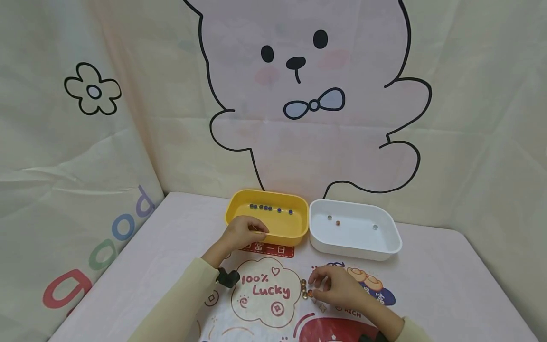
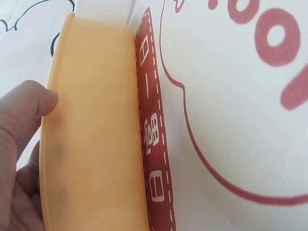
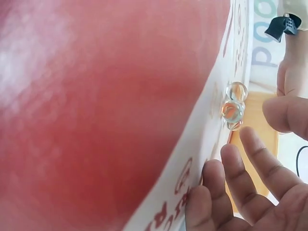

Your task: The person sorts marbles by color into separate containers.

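My left hand [image 1: 244, 232] is at the front rim of the yellow tray [image 1: 278, 238], pinching it with the thumb on the rim and the other fingers behind the wall. In the left wrist view the thumb [image 2: 45, 102] laps over the edge, and dark finger shadows show through the plastic. Several dark blue marbles [image 1: 266, 208] lie in a row inside that tray. On the tabletop, my right hand [image 1: 337, 287] has its fingers parted beside a small cluster of clear marbles with amber swirls [image 1: 304, 289]. These glass marbles [image 3: 233, 110] sit just beyond the fingertips.
Right of the yellow tray stands a white tray [image 1: 354, 251] holding two clear marbles [image 1: 375, 227] and an orange one [image 1: 338, 223]. A printed cloth [image 1: 266, 313] covers the table. Behind the trays hangs a curtain with a bear drawing [image 1: 299, 152].
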Demonstrator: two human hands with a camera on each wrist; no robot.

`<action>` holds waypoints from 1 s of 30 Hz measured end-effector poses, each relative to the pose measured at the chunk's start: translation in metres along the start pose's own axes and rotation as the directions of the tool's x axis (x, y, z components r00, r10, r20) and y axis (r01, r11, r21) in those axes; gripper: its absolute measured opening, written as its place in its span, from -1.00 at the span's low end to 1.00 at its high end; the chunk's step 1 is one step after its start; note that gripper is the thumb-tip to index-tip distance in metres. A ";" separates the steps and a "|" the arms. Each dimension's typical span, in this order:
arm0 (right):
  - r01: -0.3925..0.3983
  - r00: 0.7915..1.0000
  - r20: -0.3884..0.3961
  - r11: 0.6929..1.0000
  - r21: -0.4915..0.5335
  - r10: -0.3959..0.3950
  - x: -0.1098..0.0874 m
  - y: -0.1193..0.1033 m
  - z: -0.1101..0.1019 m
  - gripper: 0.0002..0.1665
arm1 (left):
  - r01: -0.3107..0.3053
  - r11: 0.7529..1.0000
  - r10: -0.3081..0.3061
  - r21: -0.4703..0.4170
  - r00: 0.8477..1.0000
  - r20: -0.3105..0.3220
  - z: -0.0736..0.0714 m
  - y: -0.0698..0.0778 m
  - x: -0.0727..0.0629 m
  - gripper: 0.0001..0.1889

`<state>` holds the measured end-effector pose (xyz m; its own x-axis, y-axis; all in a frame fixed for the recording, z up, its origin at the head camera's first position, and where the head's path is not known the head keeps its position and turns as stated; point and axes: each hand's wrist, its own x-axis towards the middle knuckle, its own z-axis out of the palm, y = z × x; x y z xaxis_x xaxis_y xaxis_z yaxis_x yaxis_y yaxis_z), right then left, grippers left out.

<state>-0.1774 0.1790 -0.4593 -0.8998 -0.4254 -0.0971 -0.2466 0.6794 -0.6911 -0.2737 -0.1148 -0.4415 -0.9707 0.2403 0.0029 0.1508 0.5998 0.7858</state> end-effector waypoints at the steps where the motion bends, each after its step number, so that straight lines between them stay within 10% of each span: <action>1: -0.010 1.000 0.000 1.000 -0.003 0.010 0.000 -0.001 0.000 -0.79 | 0.000 1.000 0.000 -0.001 1.000 0.000 0.000 0.000 0.000 -0.95; 30: -0.064 0.997 0.048 0.997 -0.041 0.066 0.004 -0.004 0.005 -0.82 | 0.002 1.000 -0.002 -0.001 1.000 -0.008 0.001 -0.001 0.002 -0.96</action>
<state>-0.1780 0.1718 -0.4609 -0.8956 -0.4080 -0.1770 -0.2029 0.7290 -0.6538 -0.2756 -0.1143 -0.4426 -0.9724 0.2330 0.0066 0.1489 0.5992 0.7867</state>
